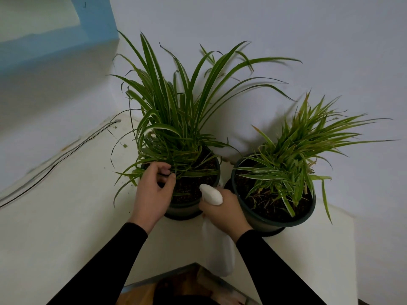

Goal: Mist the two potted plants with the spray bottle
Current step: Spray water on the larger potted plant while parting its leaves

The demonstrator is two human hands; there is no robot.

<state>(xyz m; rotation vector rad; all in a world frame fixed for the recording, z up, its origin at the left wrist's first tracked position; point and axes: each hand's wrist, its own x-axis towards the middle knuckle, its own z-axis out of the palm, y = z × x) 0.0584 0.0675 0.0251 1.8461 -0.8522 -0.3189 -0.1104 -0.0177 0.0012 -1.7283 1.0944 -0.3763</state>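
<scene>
Aim the white plastic spray bottle (211,195), clamped in fingers of the right hand (226,214) just right of the dark round pot (184,209), into its long striped leaves (171,119), with fingers of the left hand (152,194) curled there, hold unclear.

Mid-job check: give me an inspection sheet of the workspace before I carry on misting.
Surface: white ledge in a wall corner, bearing both pots.
Job's things: left plant and right plant upright in dark pots; spray bottle held between them, nozzle toward left plant.
Clutter: soil crumbs left of the left pot.
Grips: left hand curled at left plant's leaves, pinch unclear; right hand grips spray bottle.
Cables: thin cables along the left wall.
Surroundings: pale walls, blue panel upper left, wooden floor below.
</scene>
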